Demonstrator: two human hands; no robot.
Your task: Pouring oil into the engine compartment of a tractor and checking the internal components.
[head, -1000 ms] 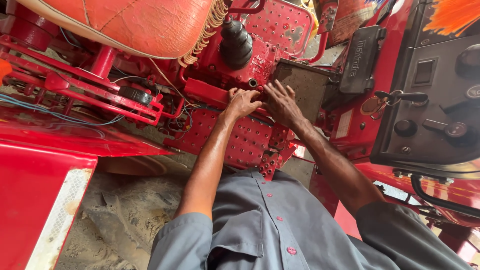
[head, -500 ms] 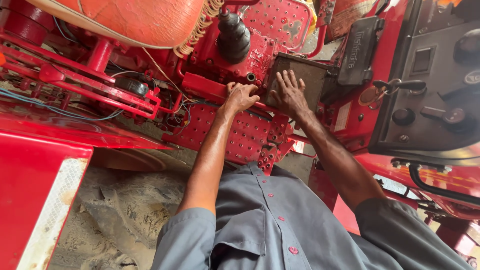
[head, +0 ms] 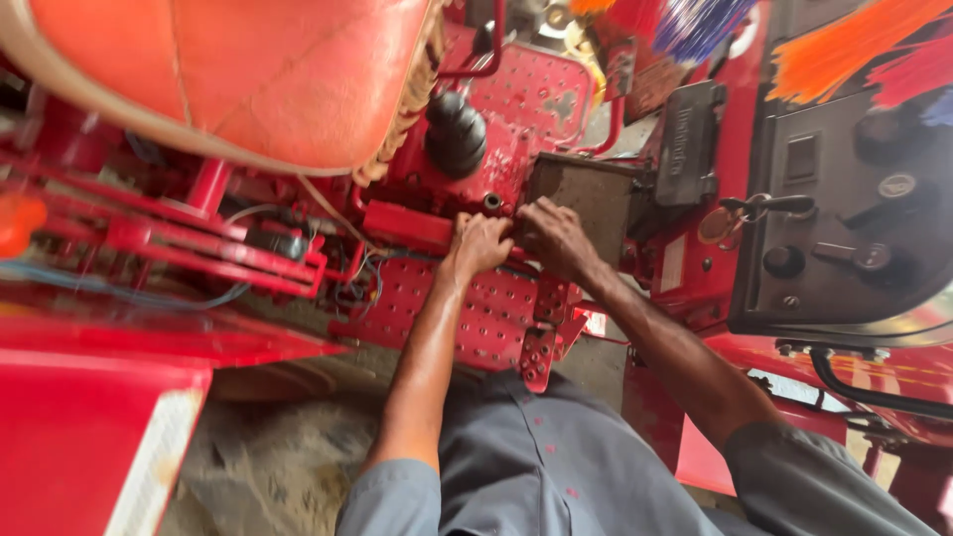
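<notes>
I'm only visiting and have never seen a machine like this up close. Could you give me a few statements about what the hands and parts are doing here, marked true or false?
1. Both hands rest close together on the red machine. True: the left hand and right hand meet by the studded footplate.
2. The knob above the hands is white. False: it is black.
3. The seat is orange-red. True.
4. The right hand grips the keys in the dark panel. False: it is well away from them.
5. The person wears a grey shirt. True.
</notes>
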